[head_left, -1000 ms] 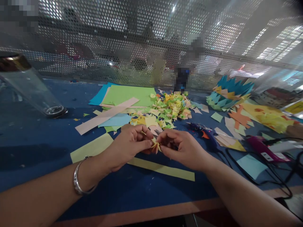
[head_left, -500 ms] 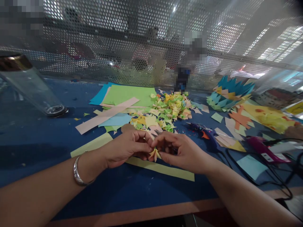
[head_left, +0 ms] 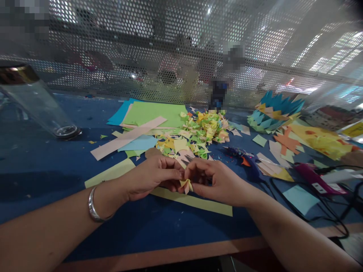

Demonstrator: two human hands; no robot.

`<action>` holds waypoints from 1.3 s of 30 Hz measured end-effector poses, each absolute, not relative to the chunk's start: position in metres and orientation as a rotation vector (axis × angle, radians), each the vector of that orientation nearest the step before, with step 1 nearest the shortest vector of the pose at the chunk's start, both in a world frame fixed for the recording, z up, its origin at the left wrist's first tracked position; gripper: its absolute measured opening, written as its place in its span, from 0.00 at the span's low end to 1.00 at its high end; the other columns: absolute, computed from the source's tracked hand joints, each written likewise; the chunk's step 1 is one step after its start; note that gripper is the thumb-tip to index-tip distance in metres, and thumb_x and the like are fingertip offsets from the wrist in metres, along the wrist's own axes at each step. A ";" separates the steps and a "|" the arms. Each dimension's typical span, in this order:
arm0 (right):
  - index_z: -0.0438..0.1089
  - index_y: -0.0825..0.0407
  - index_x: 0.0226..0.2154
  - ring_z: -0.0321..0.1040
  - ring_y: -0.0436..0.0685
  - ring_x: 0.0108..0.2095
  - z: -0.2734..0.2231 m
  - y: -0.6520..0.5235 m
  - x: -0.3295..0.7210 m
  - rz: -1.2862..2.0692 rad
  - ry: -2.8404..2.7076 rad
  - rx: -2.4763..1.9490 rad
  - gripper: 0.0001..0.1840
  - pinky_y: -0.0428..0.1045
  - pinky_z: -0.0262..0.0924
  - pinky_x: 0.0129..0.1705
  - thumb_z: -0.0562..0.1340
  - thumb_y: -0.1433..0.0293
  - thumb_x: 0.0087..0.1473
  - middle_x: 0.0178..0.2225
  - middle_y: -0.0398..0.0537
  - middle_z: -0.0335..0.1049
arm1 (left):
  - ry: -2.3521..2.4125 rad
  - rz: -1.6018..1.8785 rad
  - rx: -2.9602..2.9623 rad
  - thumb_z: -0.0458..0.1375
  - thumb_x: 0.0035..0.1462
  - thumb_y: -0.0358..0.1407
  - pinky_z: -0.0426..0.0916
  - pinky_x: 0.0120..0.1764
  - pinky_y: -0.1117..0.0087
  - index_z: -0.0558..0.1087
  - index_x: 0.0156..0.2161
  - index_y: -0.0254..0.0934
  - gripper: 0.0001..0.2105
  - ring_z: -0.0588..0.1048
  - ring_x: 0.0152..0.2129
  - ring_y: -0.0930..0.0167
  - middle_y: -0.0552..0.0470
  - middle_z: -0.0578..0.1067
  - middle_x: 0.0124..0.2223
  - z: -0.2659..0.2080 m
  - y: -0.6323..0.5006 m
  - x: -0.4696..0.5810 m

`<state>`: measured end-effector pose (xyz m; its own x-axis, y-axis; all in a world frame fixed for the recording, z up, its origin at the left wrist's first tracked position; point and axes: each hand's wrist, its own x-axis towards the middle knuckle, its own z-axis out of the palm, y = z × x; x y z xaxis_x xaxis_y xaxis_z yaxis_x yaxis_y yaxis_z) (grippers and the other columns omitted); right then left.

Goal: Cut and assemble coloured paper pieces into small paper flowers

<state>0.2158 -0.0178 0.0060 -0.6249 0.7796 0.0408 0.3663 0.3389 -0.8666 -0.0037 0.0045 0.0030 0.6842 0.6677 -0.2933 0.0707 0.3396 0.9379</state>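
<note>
Between my fingertips is a small folded paper flower, yellow outside with peach petals inside. My left hand is closed on it from the left, thumb and fingers pinched at its base. My right hand pinches the same flower from the right. Just behind my fingers the dark pointed tips of a scissors-like tool show; the rest is hidden. A pale yellow paper strip lies on the table below my hands.
Behind my hands lies a heap of small cut paper pieces, with green paper sheets to its left. A glue gun, a purple power strip and cables are on the right. A clear bottle stands left; a blue paper bowl sits back right.
Both hands stay in almost the same place. The flower has turned slightly between my fingertips, and its petals sit closer together.
</note>
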 end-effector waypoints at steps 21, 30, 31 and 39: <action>0.67 0.51 0.37 0.60 0.47 0.25 0.005 -0.017 0.221 1.213 -2.028 -1.052 0.07 0.45 0.56 0.26 0.63 0.75 0.54 0.29 0.40 0.66 | 0.743 0.584 1.190 0.68 0.54 0.34 0.67 0.36 0.71 0.73 0.41 0.36 0.11 0.76 0.30 0.72 0.51 0.79 0.32 0.008 0.004 -0.003; 0.70 0.52 0.37 0.58 0.46 0.24 0.005 -0.016 0.219 1.154 -2.016 -1.074 0.05 0.45 0.54 0.26 0.64 0.73 0.54 0.26 0.39 0.64 | 0.845 0.716 1.344 0.64 0.57 0.36 0.69 0.35 0.69 0.72 0.40 0.36 0.09 0.76 0.28 0.72 0.52 0.77 0.32 0.006 0.003 -0.001; 0.70 0.52 0.36 0.58 0.46 0.23 0.005 -0.016 0.219 1.133 -2.004 -1.084 0.05 0.45 0.54 0.26 0.64 0.72 0.54 0.26 0.39 0.64 | 0.874 0.776 1.409 0.64 0.58 0.37 0.70 0.35 0.68 0.71 0.39 0.36 0.08 0.75 0.28 0.72 0.53 0.76 0.32 0.007 0.001 -0.001; 0.69 0.51 0.35 0.58 0.46 0.23 0.010 -0.015 0.218 0.989 -1.978 -1.155 0.06 0.45 0.54 0.26 0.62 0.74 0.50 0.25 0.38 0.64 | 0.954 0.862 2.144 0.57 0.61 0.33 0.68 0.35 0.67 0.75 0.35 0.41 0.05 0.72 0.31 0.68 0.50 0.74 0.34 0.026 -0.017 -0.006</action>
<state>0.2178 -0.0148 0.0097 -0.4127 0.8988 0.1479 0.4209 0.3322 -0.8441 -0.0059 -0.0172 0.0262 0.5236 0.7957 0.3045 0.3829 -0.5390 0.7502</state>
